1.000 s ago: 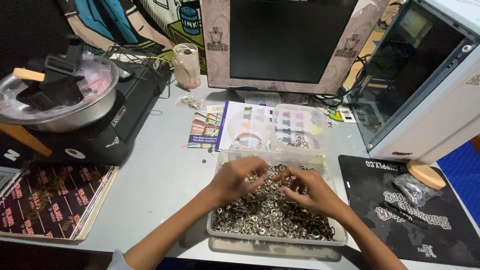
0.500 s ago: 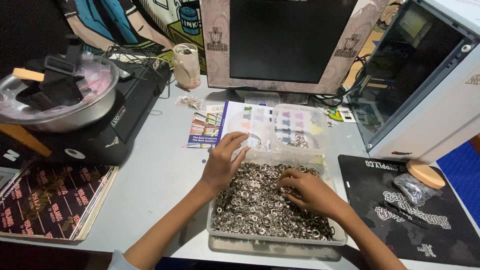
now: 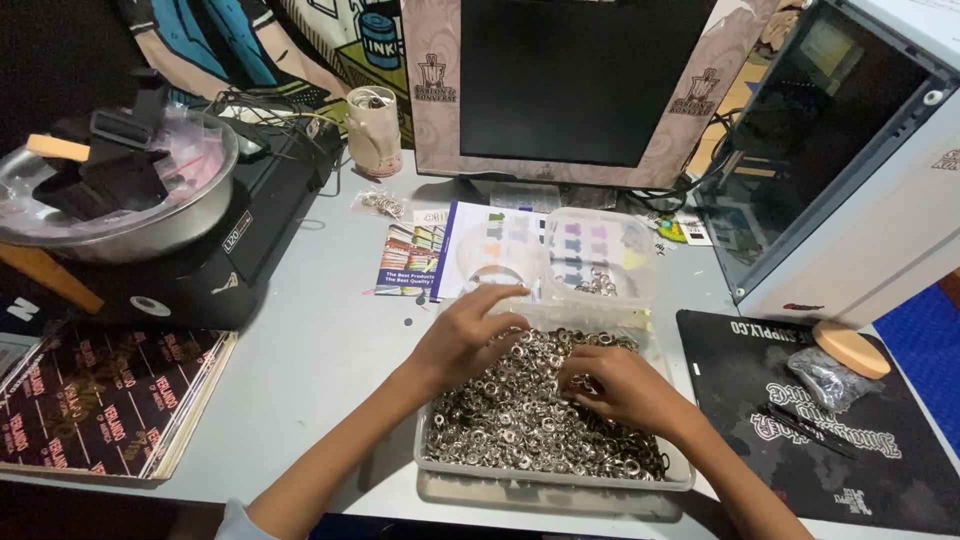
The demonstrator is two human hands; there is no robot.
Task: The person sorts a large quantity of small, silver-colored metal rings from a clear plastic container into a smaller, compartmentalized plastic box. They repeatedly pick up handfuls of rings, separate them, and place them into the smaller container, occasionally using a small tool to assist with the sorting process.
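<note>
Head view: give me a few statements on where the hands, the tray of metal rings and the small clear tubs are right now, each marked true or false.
1. The right hand rests on the pile of metal rings. True.
2. The left hand is lifted clear above the monitor. False: it is at the far rim of the clear tray, fingers pointing toward the clear tubs.
3. The right-hand small clear tub holds some rings. True.
4. The tray of rings sits on the black mat. False: it sits on the grey desk; the black mat lies to its right.
5. The monitor screen is dark. True.
</note>
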